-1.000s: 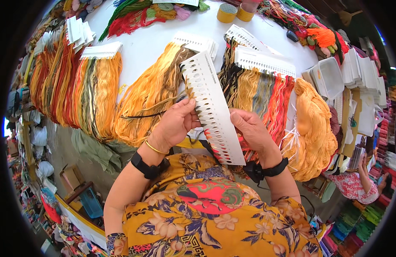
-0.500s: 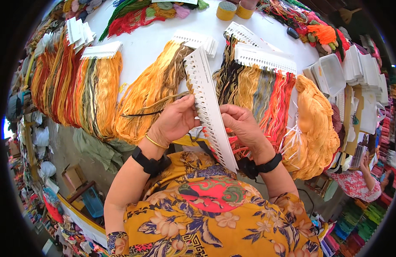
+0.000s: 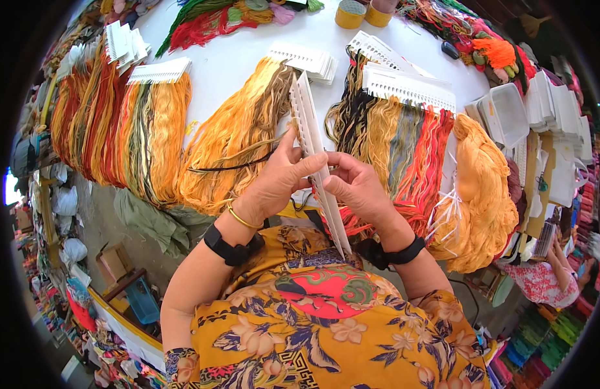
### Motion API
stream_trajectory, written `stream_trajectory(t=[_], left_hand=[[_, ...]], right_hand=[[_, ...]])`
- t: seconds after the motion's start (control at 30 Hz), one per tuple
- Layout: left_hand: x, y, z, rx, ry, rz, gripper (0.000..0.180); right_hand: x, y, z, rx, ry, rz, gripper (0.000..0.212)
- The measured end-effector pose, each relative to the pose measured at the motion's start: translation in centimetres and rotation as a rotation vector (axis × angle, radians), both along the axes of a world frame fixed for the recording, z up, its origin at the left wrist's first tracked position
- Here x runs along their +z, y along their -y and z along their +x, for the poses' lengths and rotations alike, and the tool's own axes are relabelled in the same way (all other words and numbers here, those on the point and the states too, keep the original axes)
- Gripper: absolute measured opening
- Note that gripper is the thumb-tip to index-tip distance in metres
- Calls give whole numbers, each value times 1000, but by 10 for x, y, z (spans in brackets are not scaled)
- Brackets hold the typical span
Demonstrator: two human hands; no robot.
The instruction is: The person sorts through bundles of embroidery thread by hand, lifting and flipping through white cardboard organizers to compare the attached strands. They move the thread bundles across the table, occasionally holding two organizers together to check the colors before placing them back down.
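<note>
My left hand [image 3: 282, 174] and my right hand [image 3: 358, 185] hold a long white thread card [image 3: 313, 133] with a row of holes along its edge. It stands steeply, nearly edge-on, and looks folded or doubled. My left thumb lies across it while the other left fingers are behind; my right thumb and fingers pinch its right side. Brown and dark floss strands [image 3: 238, 166] trail left near my left hand. Behind it lies a golden-yellow floss bundle [image 3: 219, 152] on white cards [image 3: 306, 59]. To the right, a black, tan, grey and red floss set [image 3: 394, 146] hangs from another card [image 3: 410, 89].
More carded floss bundles [image 3: 154, 139] lie at left. A thick peach-orange skein [image 3: 481, 188] is at right, beside a clear plastic box [image 3: 504, 115] and stacked white cards [image 3: 550, 107]. Yellow tape rolls [image 3: 349, 14] stand at the back. Another person's patterned sleeve [image 3: 540, 282] shows far right.
The card has turned from showing its broad face to nearly edge-on. My left thumb has come across onto it, and my right hand has shifted slightly inward.
</note>
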State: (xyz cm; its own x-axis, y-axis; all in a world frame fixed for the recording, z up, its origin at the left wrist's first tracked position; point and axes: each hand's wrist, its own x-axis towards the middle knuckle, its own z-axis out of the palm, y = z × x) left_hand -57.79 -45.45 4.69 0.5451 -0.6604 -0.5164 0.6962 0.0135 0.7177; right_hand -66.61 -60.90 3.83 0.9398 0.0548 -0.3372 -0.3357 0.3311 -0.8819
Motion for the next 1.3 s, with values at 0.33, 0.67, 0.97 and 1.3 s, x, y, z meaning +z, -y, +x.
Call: stream_trajectory(t=[0.33, 0.67, 0.97, 1.3], left_hand=[[-5, 0, 1, 118, 52, 6, 66], [-10, -28, 9, 222, -123, -278, 33], [40, -160, 2, 646, -62, -727, 31], [25, -290, -77, 1173, 78, -229, 24]], right_hand=[[19, 2, 0, -8, -10, -252, 29], [40, 0, -4, 186, 136, -431, 29], [-98, 53, -13, 362, 35, -749, 45], [-132, 57, 51, 480, 113, -1062, 23]])
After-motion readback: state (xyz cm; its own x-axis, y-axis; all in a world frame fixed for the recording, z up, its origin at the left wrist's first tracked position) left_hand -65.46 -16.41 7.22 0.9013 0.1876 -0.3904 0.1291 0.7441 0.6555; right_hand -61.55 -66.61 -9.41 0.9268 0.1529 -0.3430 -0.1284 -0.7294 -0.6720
